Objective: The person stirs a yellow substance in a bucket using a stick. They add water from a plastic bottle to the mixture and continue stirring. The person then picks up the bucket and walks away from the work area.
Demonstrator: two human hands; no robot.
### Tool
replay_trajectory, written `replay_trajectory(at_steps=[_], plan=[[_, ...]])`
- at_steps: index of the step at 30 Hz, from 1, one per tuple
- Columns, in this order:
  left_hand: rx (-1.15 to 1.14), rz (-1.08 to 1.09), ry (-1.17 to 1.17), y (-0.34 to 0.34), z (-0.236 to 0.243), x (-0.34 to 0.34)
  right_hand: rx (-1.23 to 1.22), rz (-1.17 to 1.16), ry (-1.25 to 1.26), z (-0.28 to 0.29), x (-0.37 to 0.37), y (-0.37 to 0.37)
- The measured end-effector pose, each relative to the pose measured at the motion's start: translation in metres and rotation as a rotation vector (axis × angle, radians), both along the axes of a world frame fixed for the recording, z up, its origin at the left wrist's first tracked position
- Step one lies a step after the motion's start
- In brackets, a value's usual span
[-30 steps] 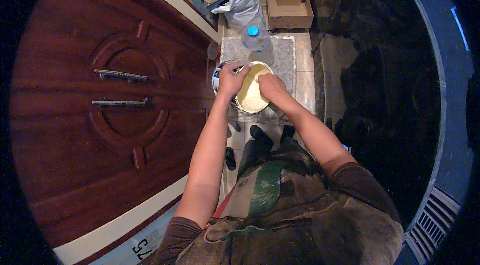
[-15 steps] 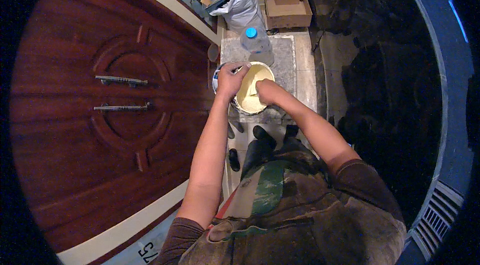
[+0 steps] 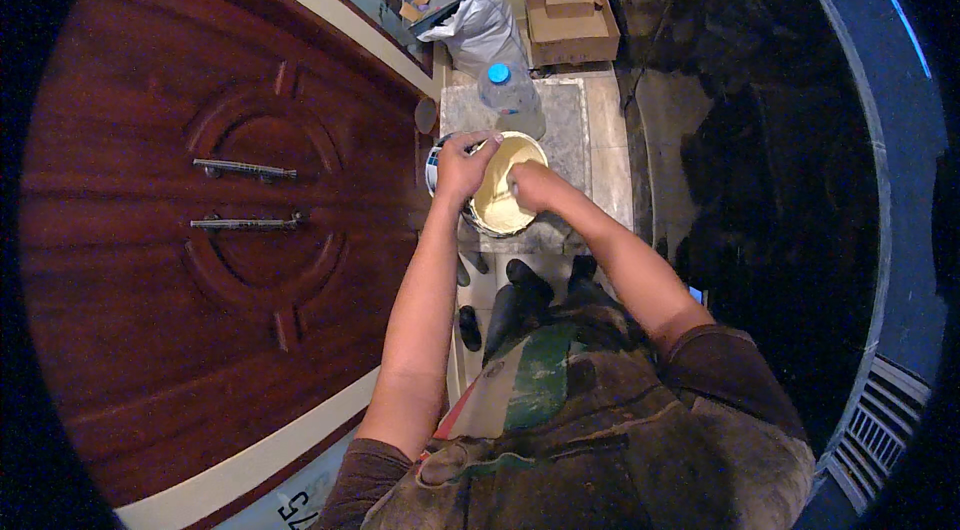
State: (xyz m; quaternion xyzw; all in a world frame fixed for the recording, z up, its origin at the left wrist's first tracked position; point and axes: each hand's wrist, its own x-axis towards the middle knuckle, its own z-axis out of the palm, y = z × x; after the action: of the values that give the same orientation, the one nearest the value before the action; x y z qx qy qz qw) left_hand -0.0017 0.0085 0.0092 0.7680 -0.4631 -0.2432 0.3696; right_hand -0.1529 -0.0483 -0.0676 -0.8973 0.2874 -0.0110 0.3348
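Note:
A pale bucket with a cream-yellow inside is tilted so that its mouth faces me. My left hand grips its far left rim, thumb over the edge. Inside the mouth, my right hand is closed, knuckles up, near the cream-coated inner wall. Whatever its fingers hold is too small and hidden to make out. Just beyond the bucket stands a clear plastic bottle with a blue cap.
Under the bucket lies a grey, stained mat. A white sack and an open cardboard box stand at the back. On the left is a dark red door with two handles; dark shoes lie near my feet.
The whole view has shifted slightly, so things sit a little lower. My right hand stays inside the bucket with its fingers turned a little, and my left hand keeps hold of the rim.

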Motion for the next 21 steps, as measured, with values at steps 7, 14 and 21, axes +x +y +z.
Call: replay_trajectory(at_steps=[7, 14, 21], plan=[[-0.019, -0.025, -0.042, 0.003, 0.003, -0.001, -0.008, -0.109, 0.032, 0.02, -0.005, -0.005], [-0.068, -0.091, -0.027, 0.001, 0.0, 0.005, 0.017, -0.134, 0.054, 0.008, 0.0, 0.002], [-0.072, -0.113, -0.014, -0.004, -0.005, 0.002, -0.158, -0.299, 0.006, -0.006, 0.0, 0.002]])
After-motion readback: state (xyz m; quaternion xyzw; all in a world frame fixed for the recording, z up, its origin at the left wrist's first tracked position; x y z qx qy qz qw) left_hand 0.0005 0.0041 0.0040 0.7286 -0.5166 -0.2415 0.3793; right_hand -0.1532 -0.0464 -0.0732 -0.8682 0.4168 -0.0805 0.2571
